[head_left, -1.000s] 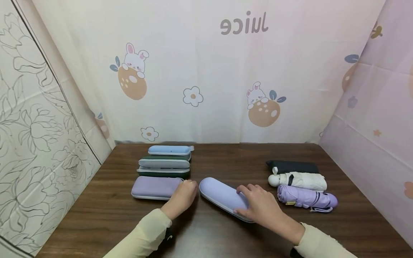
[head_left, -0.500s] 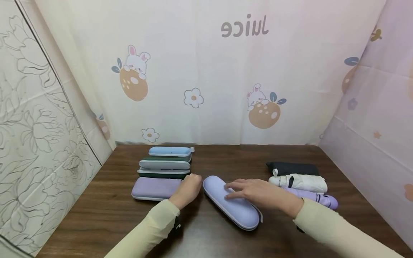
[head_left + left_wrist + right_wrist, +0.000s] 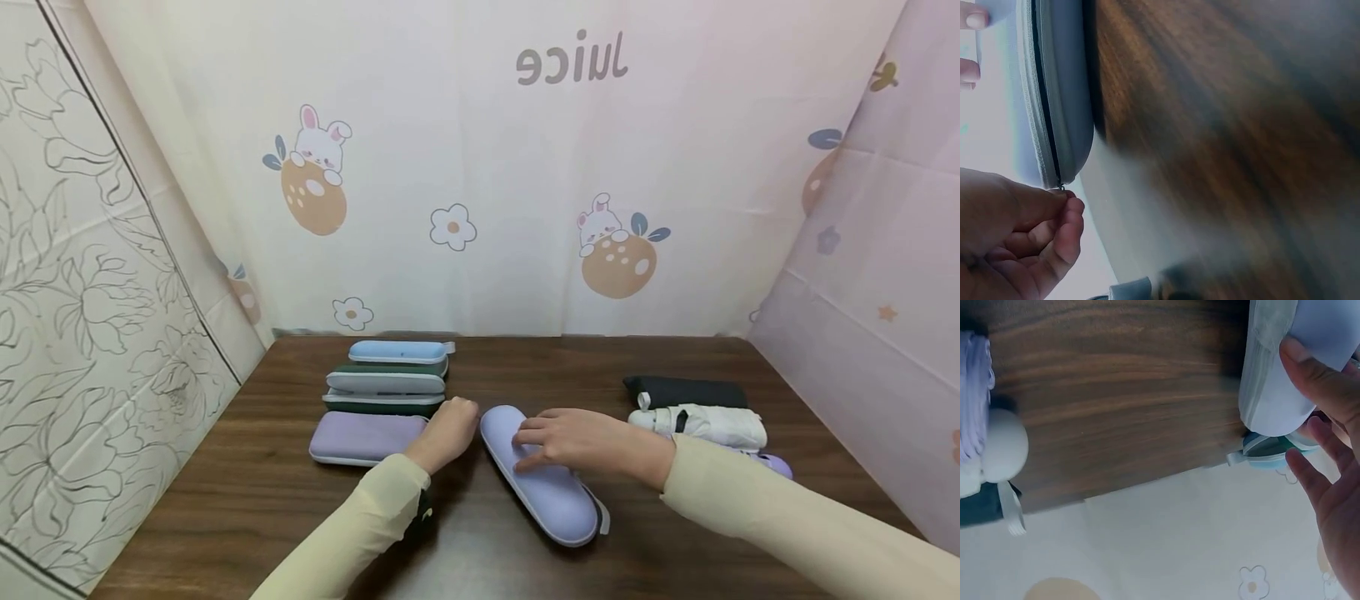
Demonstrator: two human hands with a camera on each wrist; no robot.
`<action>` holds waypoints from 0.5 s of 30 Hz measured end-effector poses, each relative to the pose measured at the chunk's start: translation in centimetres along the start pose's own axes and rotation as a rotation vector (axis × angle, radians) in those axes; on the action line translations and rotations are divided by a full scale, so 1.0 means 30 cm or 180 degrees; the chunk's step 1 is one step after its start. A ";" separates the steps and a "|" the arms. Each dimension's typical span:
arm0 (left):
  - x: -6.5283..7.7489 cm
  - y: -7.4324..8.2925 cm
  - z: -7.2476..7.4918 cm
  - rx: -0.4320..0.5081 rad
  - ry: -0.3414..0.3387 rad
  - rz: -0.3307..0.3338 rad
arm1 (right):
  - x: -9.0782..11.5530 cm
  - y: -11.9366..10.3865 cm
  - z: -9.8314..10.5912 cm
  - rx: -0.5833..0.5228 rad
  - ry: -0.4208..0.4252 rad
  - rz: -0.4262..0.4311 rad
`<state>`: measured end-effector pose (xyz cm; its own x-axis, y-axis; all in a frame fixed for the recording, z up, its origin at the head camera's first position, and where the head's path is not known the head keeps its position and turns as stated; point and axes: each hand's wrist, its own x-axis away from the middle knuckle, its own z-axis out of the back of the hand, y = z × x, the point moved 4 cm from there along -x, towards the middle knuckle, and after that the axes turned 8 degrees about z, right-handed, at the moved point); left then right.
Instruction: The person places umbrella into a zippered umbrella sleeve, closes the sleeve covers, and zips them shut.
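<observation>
A lavender hard case (image 3: 558, 504) lies slanted on the brown table. In the left wrist view, my left hand (image 3: 1022, 234) pinches the small zipper pull (image 3: 1062, 187) at the case's end; a dark line runs between the zipper's two edges. From the head view, that left hand (image 3: 448, 429) sits at the case's far left end, and the pull is hidden. My right hand (image 3: 581, 442) rests on the case's top with fingers spread. The right wrist view shows its thumb (image 3: 1300, 356) against the case and other fingers extended.
Left of the hands lie a purple case (image 3: 366, 437), an opened green case with grey lining (image 3: 386, 382) and a blue case (image 3: 397, 352). On the right are a black folded umbrella (image 3: 690, 392), a white one (image 3: 720, 427) and a partly covered purple one (image 3: 777, 465).
The lavender case has turned, its near end swinging toward the front. My right hand has moved from the near end to the middle of its top. The left hand has shifted slightly right and away.
</observation>
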<state>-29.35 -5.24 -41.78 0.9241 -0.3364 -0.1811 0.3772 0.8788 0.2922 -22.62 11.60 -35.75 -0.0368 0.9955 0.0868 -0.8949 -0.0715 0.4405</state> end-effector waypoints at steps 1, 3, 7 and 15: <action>-0.005 0.002 -0.002 -0.0020 -0.0007 0.0015 | -0.005 0.001 0.000 0.0015 -0.0056 0.0028; -0.012 0.008 -0.006 -0.0068 -0.0022 0.0033 | -0.013 0.003 -0.002 -0.0025 -0.0203 0.0056; -0.020 0.017 -0.011 -0.0148 -0.0044 0.0034 | -0.023 0.009 -0.005 -0.0314 -0.0483 -0.0014; -0.021 0.029 -0.011 -0.0411 0.0095 -0.0176 | -0.024 0.021 -0.019 -0.0503 -0.0442 -0.0131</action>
<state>-29.61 -4.15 -41.72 0.8992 -0.3771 -0.2220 0.4148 0.8961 0.1579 -23.40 10.88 -36.06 0.0531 0.9786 0.1986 -0.9533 -0.0095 0.3017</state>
